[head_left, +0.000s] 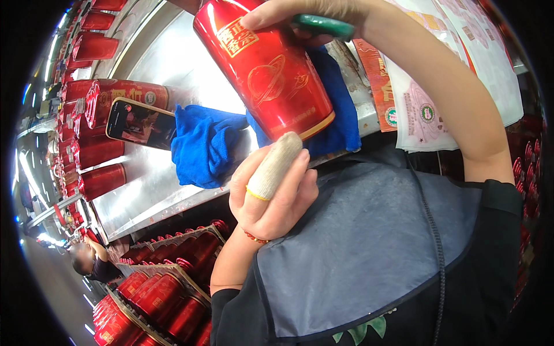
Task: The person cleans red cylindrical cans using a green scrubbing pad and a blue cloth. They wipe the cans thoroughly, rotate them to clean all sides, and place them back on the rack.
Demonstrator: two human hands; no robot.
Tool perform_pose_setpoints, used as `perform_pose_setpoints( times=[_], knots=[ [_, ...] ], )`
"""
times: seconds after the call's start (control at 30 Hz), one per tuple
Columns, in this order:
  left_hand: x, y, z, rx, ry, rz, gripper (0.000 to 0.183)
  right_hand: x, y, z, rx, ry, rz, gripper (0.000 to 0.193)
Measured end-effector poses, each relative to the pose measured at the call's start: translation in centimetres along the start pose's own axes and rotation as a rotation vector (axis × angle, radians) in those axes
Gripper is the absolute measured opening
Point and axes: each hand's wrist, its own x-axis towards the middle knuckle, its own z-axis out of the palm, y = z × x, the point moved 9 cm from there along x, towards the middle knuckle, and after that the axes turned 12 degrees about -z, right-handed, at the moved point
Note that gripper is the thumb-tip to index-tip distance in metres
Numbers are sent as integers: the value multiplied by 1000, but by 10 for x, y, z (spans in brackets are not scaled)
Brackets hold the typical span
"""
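A glossy red bottle (271,75) with gold line drawings and a gold band at its base lies tilted over blue cloth at the top middle. Wrapped round its upper part is my right hand (306,14), thumb on the printed face; a green bangle circles that wrist. The bottle's top end runs out of the picture. My left hand (274,190) is closed against the gold-rimmed base, fingers bent and together. One of its fingers wears a cream knitted finger sleeve (277,167) with a yellow edge. A blue cloth (205,144) lies bunched left of the bottle.
A phone (140,123) leans by the cloth on the metal table (144,199). Red bottles (101,150) line the table's left side; crates of red bottles (167,300) stand below. Printed white bags (421,109) lie at right. Another person (95,259) is far left.
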Motion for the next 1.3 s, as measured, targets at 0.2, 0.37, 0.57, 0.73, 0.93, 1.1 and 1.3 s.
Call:
perform_pose_setpoints(
  times=[0.2,0.37,0.57,0.73,0.93,1.1,1.3],
  knots=[
    [10,12,1,27,-45,77,34,-7,-21,-4,-579,59,83,80],
    [5,5,-1,2,-42,14,34,-6,37,-14,114,-65,169,64],
    [11,8,0,-8,-78,42,32,-19,-33,11,-377,28,-50,71],
    [11,7,-3,-70,-71,32,27,-22,-42,9,-249,-111,67,79],
    [-3,-40,-8,-325,80,-298,35,-26,-46,17,-351,77,-35,89],
    [8,-62,23,-561,-36,-578,75,-32,-46,28,-558,227,-66,90],
    [23,-48,37,-591,-66,-556,92,-18,-38,9,-315,-1,-46,83]
  ],
)
